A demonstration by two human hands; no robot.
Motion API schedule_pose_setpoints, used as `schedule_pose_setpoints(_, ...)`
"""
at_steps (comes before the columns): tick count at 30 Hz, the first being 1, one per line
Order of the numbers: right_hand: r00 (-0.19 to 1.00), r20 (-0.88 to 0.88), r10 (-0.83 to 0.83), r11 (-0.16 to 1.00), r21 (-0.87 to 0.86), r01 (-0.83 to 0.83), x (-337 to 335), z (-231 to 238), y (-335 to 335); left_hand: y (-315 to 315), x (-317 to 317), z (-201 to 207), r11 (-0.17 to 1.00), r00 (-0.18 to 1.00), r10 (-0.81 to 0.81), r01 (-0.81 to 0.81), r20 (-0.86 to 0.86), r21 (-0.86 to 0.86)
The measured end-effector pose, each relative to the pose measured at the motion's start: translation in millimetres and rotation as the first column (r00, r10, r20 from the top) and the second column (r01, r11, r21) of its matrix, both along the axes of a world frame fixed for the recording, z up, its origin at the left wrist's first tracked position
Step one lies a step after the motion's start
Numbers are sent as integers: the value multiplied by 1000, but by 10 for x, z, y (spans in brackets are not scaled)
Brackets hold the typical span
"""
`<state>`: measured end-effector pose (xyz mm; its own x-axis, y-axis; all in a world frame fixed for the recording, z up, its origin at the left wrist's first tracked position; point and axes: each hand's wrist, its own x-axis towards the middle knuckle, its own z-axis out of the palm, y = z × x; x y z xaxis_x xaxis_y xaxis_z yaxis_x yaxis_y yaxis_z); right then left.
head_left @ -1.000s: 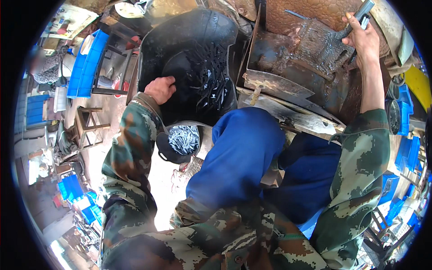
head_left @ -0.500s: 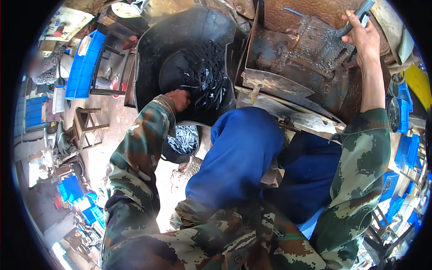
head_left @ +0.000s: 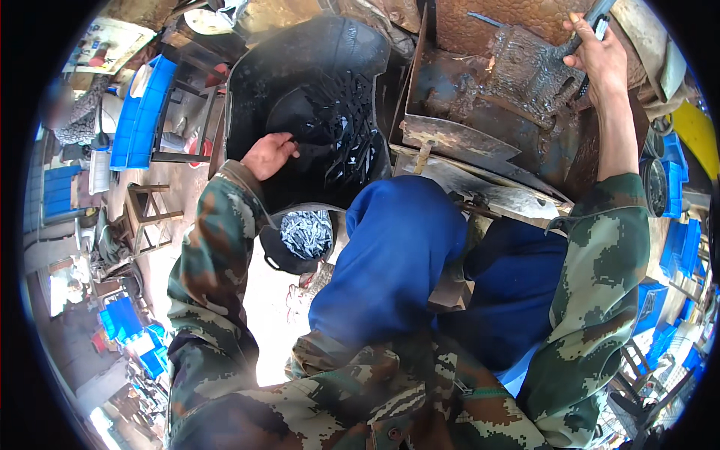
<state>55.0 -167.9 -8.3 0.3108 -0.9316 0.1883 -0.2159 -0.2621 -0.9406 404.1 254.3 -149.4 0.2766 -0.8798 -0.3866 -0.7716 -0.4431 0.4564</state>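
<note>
Right hand (head_left: 600, 60): clasped round grey rod-shaped handle (head_left: 598, 12), far right of rusty brown metal box (head_left: 459, 138), long axis slanting upper right | left hand (head_left: 268, 157): fingers curled over black rounded tub (head_left: 255, 82), grasp cannot be told | thin glossy dark strips (head_left: 352, 135): in tub, mostly pointing away from wearer

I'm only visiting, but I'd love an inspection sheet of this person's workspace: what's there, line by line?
Surface: rust-brown metal tray, coated with wet-looking residue.
Job's things: black tub containing dark slender strips; grey handle at the view's upper right.
Clutter: thin bluish rod near the tray's back; black bucket of silvery pieces on the tub's near side.
Left hand: over the tub's left part; whether it holds anything is unclear.
Right hand: gripping the grey handle.
Cables: nothing seen.
Surroundings: blue plastic bin and brown stool to the left.
</note>
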Motion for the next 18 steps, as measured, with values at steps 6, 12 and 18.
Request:
schedule_pose_setpoints(6, 1000, 7, 8, 1000, -8, -8, -8, -61, -31, -360, -513, 647, 952, 795, 185, -291, -578, -96)
schedule_pose_setpoints(12, 1000, 16, -12, 1000, -21, 12, 28, 4, 72, -741, -748, 772, 922, 782, 109, -311, -614, -231)
schedule_pose_setpoints(18, 1000, 26, 6, 1000, -26, -5, 12, -16, 59, -1017, -987, 1069, 925, 707, -48, -235, -706, -298)
